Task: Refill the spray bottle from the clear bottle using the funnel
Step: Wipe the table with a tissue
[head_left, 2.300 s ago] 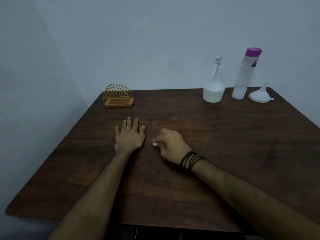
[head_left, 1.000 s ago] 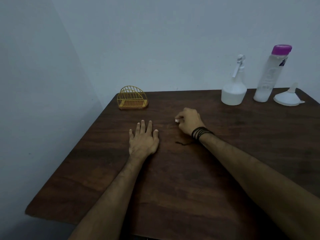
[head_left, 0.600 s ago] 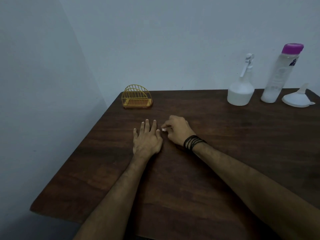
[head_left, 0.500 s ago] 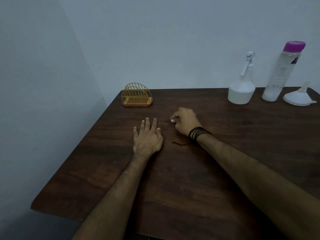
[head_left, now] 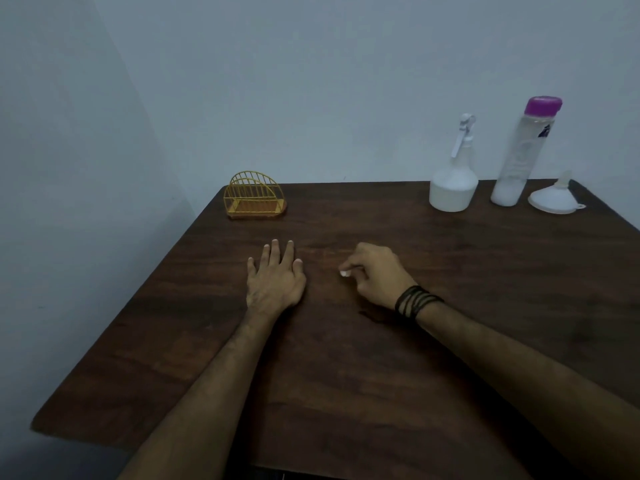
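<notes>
Dark brown wood grain covers the counter, and both hands rest near its middle, well short of the task's things. The left hand lies flat, fingers straight and palm down, likely just steadying. Just beside it, not touching, the right hand has its fingers curled, pinching a small white object too tiny to identify.

Far beyond the right hand, along the back edge by the wall, stand the spray bottle, the clear bottle and the funnel in a close row, seemingly parked there until needed. The spray bottle is white and opaque with its trigger head on, so its level cannot be told. The clear bottle wears its purple cap and appears to hold clear liquid. The funnel sits wide mouth down, spout up. Beyond the left hand sits a yellow wire rack.
</notes>
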A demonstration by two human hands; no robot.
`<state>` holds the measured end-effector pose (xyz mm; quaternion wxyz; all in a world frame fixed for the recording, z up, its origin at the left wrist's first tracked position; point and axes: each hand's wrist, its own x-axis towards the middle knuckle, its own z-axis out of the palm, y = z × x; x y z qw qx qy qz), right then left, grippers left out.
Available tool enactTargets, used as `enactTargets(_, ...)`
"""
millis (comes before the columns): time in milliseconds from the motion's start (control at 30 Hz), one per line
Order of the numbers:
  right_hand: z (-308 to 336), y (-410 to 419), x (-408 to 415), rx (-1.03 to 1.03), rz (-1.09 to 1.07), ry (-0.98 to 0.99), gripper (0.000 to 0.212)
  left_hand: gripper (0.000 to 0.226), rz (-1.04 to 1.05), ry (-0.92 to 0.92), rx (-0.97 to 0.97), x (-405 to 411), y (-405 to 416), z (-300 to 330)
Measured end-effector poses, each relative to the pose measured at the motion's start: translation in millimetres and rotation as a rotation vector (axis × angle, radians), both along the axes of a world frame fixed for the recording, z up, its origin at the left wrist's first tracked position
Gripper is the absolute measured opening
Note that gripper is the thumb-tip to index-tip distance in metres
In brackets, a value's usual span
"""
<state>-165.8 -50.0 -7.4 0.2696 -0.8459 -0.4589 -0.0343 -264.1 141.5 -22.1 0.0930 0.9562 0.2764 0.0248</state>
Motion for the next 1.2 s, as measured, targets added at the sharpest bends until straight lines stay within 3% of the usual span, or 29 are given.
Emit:
enactTargets(133, 3, -37, 52, -0.032, -0.228, 0.004, 0.026, 0.06, 0.004, 0.008, 0.001, 0, -2, 0)
enactTargets(267, 6, -24, 69, -0.023, -0.344, 0.009, 0.026, 0.061, 0.015, 0.029, -0.008, 1, -3, 2)
enactTargets(500, 4, 31, -6, 0.009, -0.078, 0.03, 0.027, 0.061, 0.014, 0.017, 0.003, 0, -3, 2)
enactTargets(633, -2, 12, -32, 0.026, 0.095, 0.013, 0.025, 0.061, 0.002, 0.007, 0.012, -1, -2, 1)
enactTargets(933, 2, -13, 63, -0.017, -0.28, 0.003, 0.027, 0.061, 0.019, 0.015, 0.012, 2, -4, 1)
enactTargets(1200, 6, 73, 30, -0.006, -0.176, 0.018, 0.028, 0.06, 0.018, 0.009, 0.033, 2, -4, 0)
